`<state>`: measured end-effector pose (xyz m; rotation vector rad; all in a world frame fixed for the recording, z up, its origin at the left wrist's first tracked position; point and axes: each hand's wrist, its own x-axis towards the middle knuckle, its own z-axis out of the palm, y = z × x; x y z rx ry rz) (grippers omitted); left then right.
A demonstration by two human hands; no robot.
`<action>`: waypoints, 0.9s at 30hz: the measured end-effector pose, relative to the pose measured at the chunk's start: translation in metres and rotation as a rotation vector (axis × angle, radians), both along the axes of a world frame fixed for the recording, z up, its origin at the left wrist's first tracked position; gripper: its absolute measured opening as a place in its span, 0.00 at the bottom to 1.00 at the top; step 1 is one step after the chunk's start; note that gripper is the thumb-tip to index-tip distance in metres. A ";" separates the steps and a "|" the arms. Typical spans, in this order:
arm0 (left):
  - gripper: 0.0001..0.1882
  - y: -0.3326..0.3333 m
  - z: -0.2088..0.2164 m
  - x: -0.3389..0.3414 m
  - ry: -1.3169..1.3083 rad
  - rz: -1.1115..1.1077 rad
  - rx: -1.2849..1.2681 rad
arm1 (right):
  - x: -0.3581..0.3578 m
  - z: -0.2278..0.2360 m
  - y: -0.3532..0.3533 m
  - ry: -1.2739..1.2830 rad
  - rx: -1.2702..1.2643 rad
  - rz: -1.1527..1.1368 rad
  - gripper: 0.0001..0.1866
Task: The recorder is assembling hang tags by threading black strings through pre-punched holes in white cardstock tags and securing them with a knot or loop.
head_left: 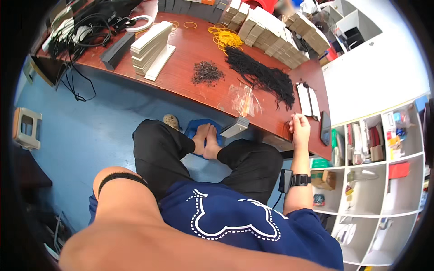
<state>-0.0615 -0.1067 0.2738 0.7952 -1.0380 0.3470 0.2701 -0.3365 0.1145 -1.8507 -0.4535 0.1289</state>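
My right hand is at the right front edge of the table, fingers curled together in a pinch. A thin dark strand shows beside the fingertips; what they hold is too small to make out. Close behind this hand lie white strips with black cord at their ends, and to its right a dark phone. A long bundle of black cords stretches across the table to the left of the strips. My left arm, bent, fills the lower left, with a black band near the elbow; the left hand is out of view.
On the red-brown table are small black pieces, yellow rubber bands, a clear plastic bag, stacked pale strips and rows of card bundles. Cables tangle at far left. White shelves stand at right.
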 end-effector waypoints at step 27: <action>0.17 -0.067 -0.006 0.016 -0.116 -0.057 -0.027 | -0.003 -0.003 0.001 -0.002 0.160 0.053 0.07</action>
